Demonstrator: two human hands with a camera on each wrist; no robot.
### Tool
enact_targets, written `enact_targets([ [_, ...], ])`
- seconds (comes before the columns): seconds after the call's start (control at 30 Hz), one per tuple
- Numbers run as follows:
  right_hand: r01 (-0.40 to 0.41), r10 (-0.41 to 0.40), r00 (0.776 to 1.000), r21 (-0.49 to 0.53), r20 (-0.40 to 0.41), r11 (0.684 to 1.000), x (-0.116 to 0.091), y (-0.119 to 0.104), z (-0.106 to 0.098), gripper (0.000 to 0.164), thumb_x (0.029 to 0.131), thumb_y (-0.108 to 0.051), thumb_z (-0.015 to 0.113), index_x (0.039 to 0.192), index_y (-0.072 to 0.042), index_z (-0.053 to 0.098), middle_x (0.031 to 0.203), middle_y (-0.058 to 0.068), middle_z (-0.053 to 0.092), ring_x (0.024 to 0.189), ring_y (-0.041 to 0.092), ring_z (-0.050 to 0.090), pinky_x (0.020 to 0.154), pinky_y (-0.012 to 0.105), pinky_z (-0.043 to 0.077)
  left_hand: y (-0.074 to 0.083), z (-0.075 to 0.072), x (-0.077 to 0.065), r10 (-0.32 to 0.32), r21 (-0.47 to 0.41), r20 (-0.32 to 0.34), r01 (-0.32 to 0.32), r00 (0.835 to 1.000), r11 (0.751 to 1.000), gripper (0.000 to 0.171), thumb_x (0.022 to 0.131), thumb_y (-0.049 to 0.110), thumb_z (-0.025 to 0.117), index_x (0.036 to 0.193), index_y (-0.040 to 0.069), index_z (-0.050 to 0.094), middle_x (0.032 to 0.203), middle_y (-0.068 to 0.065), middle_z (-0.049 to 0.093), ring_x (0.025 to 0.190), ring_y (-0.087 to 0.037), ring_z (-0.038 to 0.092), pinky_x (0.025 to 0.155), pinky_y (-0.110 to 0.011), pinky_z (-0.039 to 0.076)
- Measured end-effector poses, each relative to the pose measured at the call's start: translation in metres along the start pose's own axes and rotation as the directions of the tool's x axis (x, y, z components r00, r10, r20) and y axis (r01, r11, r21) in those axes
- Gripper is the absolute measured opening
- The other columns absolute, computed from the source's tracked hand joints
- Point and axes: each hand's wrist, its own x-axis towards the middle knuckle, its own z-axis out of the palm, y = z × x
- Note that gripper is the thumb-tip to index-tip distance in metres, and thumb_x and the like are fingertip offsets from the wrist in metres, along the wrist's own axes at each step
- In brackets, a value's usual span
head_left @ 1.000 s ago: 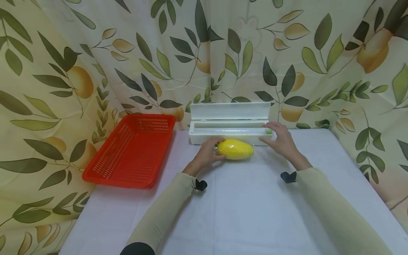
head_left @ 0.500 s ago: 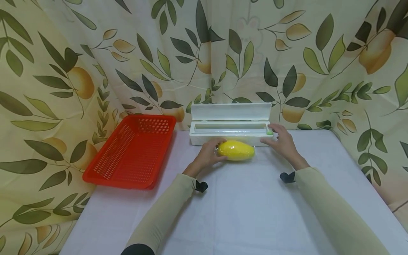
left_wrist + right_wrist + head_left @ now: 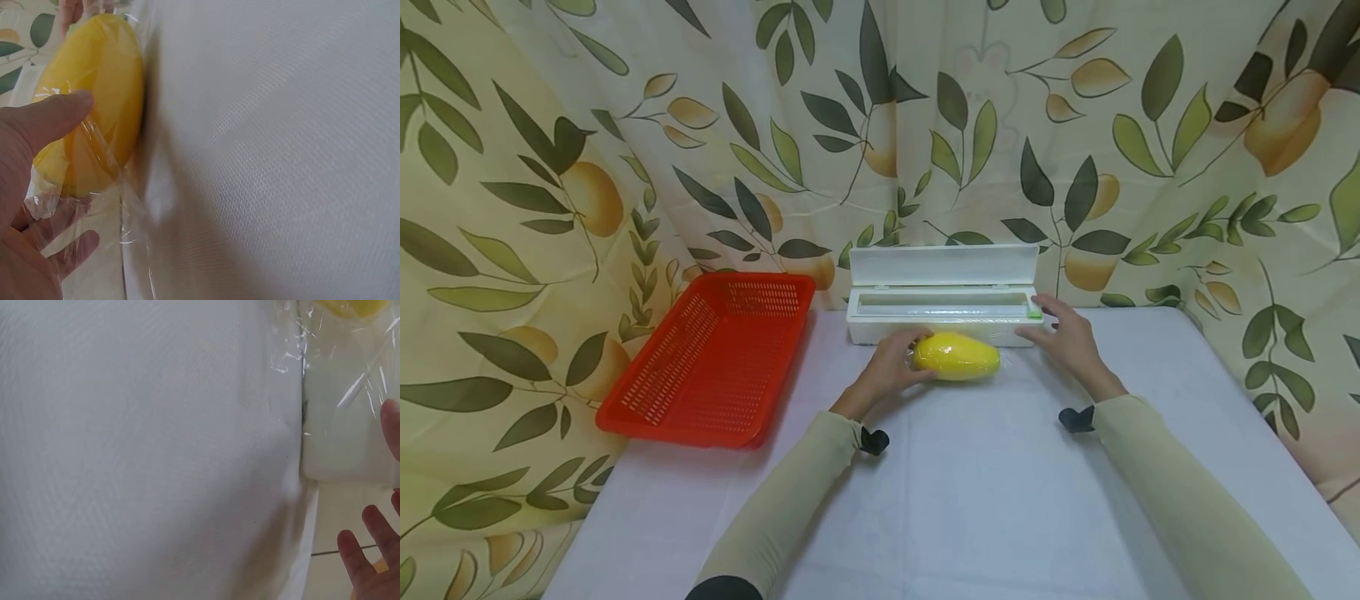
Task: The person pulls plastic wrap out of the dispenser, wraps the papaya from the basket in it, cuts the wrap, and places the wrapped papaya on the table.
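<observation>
My left hand (image 3: 887, 362) holds a yellow oval fruit (image 3: 957, 357), mango-like in shape, by its left end. Clear cling film (image 3: 100, 140) covers the fruit, and the left wrist view shows the thumb pressing through to its side. Just behind it stands a long white cling film dispenser (image 3: 880, 333) with its lid (image 3: 943, 266) raised. At the dispenser's right end, my right hand (image 3: 1071, 342) has the thumb at the front wall and the index finger up by a small green slider (image 3: 1035, 315). Its other fingers spread apart in the right wrist view. Film stretches over the dispenser's front there.
A red plastic basket (image 3: 715, 375) with perforated walls sits on the left of the table. White cloth (image 3: 985, 492) covers the tabletop. Behind everything hangs a curtain (image 3: 820, 125) printed with leaves and fruit, close to the dispenser's back.
My right hand has shifted slightly to the right, its index finger drawing back to the dispenser's end by the green slider. The left hand and the fruit stay nearly where they were.
</observation>
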Motion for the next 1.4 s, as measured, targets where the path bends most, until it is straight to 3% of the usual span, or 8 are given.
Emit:
enact_targets([
  [0.63, -0.036, 0.036, 0.999, -0.013, 0.0, 0.999, 0.001, 0.013, 0.0, 0.08, 0.09, -0.045, 0.078, 0.155, -0.011, 0.045, 0.154, 0.023, 0.046, 0.134, 0.046, 0.048, 0.104, 0.059, 0.046, 0.002, 0.002, -0.001, 0.011, 0.012, 0.012, -0.011, 1.0, 1.0, 0.072, 0.081, 0.025, 0.09, 0.143, 0.012, 0.055, 0.143, -0.003, 0.057, 0.126, -0.02, 0.055, 0.109, -0.032, 0.045],
  [1.0, -0.052, 0.052, 0.999, 0.002, 0.011, 0.999, 0.001, 0.011, -0.004, 0.081, 0.09, -0.044, 0.079, 0.156, -0.013, 0.044, 0.156, 0.022, 0.044, 0.134, 0.046, 0.049, 0.103, 0.059, 0.047, 0.004, 0.0, -0.001, 0.02, 0.026, 0.011, -0.02, 1.0, 0.999, 0.077, 0.081, 0.027, 0.09, 0.146, 0.013, 0.053, 0.148, -0.002, 0.055, 0.135, -0.021, 0.051, 0.114, -0.035, 0.04],
  [1.23, -0.056, 0.056, 0.998, 0.001, 0.013, 0.998, 0.003, 0.014, -0.002, 0.083, 0.089, -0.048, 0.078, 0.156, -0.014, 0.043, 0.155, 0.023, 0.045, 0.131, 0.048, 0.051, 0.102, 0.06, 0.048, 0.009, -0.006, -0.002, 0.017, 0.118, 0.023, -0.019, 1.0, 0.993, 0.081, 0.081, 0.044, 0.087, 0.149, 0.022, 0.05, 0.152, 0.002, 0.051, 0.141, -0.021, 0.045, 0.119, -0.045, 0.033],
  [1.4, -0.072, 0.072, 0.997, 0.004, 0.012, 0.997, 0.003, 0.014, -0.001, 0.083, 0.089, -0.047, 0.079, 0.157, -0.015, 0.043, 0.156, 0.022, 0.044, 0.132, 0.048, 0.05, 0.103, 0.06, 0.047, 0.028, -0.01, 0.013, 0.069, 0.238, -0.009, -0.065, 0.998, 0.969, 0.071, 0.086, 0.052, 0.08, 0.146, 0.023, 0.054, 0.146, -0.001, 0.056, 0.133, -0.021, 0.051, 0.112, -0.044, 0.04],
])
